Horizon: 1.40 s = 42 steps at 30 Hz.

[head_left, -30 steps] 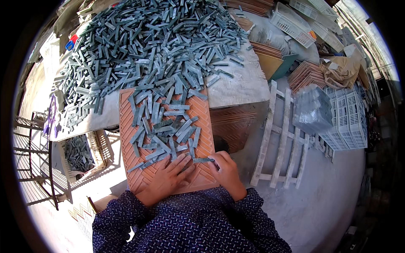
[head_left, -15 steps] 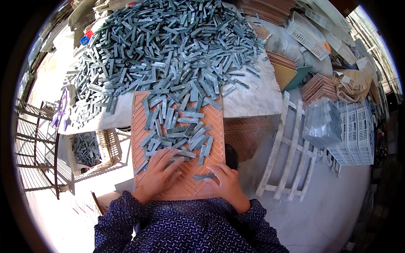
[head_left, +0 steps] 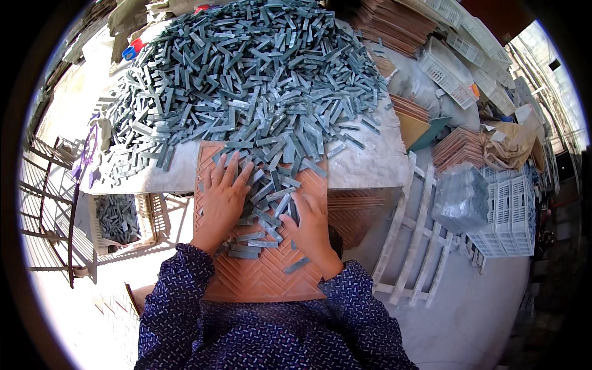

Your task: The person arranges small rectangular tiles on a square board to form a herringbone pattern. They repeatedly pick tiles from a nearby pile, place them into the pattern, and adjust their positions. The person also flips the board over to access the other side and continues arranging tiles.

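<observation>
An orange herringbone-grooved tray (head_left: 280, 280) lies in front of me, its far end against the table. Loose grey-green stone strips (head_left: 246, 248) are scattered over its far and middle part. My left hand (head_left: 221, 200) lies over the strips at the tray's left side, fingers spread and pointing away from me. At the right side, my right hand (head_left: 311, 231) rests among the strips with thumb and fingers apart; a strip shows between them, but I see no firm grip. One single strip (head_left: 296, 265) lies askew on the grooves below the right hand.
A large heap of the same strips (head_left: 246, 80) covers the table (head_left: 364, 172) beyond. Below it at left stands a crate of strips (head_left: 147, 216). To the right are a pale wooden pallet (head_left: 416, 231), white plastic crates (head_left: 505, 213) and stacked orange trays (head_left: 459, 148).
Both hands have moved away from me over the tray, pushing among the strips. The strip that my right hand held now lies loose on the tray. The view has shifted slightly.
</observation>
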Each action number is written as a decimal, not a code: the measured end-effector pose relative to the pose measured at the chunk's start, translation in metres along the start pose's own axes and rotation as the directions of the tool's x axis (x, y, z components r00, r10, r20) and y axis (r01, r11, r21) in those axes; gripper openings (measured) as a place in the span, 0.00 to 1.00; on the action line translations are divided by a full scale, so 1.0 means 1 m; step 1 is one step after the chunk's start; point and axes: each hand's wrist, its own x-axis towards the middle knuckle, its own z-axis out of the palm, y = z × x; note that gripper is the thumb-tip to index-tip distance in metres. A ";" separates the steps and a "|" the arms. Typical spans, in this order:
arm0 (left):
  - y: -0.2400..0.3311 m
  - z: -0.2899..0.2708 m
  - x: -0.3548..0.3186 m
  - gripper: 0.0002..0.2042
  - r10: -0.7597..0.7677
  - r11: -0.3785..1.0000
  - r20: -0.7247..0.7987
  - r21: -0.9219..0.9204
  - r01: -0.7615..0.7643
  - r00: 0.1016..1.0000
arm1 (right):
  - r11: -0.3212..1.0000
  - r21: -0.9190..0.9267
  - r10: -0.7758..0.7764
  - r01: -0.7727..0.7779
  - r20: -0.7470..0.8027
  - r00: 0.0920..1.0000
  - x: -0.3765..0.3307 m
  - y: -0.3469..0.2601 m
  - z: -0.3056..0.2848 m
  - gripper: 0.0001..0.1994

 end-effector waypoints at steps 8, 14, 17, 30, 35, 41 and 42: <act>-0.049 -0.002 0.017 0.22 -0.051 0.903 -0.025 -0.428 0.035 0.998 | 0.847 0.532 -0.063 -0.009 0.116 0.991 0.025 -0.040 -0.003 0.19; -0.006 -0.039 -0.048 0.13 -0.001 0.869 -0.053 -0.494 -0.026 0.999 | 0.928 0.349 0.046 -0.131 0.241 0.969 -0.040 0.019 -0.058 0.12; 0.028 -0.033 -0.076 0.12 0.164 0.786 0.049 -0.610 -0.100 0.985 | 0.967 0.255 -0.066 -0.014 0.302 0.951 -0.069 0.018 -0.062 0.13; 0.107 -0.015 -0.075 0.16 0.140 0.916 0.216 -0.398 -0.044 0.966 | 0.986 0.145 0.058 -0.079 0.145 0.988 -0.122 0.012 -0.064 0.12; 0.101 -0.006 -0.083 0.14 0.196 0.910 0.131 -0.394 -0.130 0.972 | 0.968 0.192 0.144 -0.162 0.106 0.984 -0.134 0.009 -0.074 0.11; 0.081 -0.028 -0.105 0.11 -0.030 0.448 0.496 -0.770 0.455 0.868 | 0.952 0.241 0.181 -0.189 0.057 0.982 -0.134 0.010 -0.066 0.11; 0.073 -0.029 -0.109 0.10 -0.026 0.126 0.620 -0.776 0.618 0.784 | 0.944 0.254 0.201 -0.213 0.072 0.977 -0.132 0.008 -0.066 0.11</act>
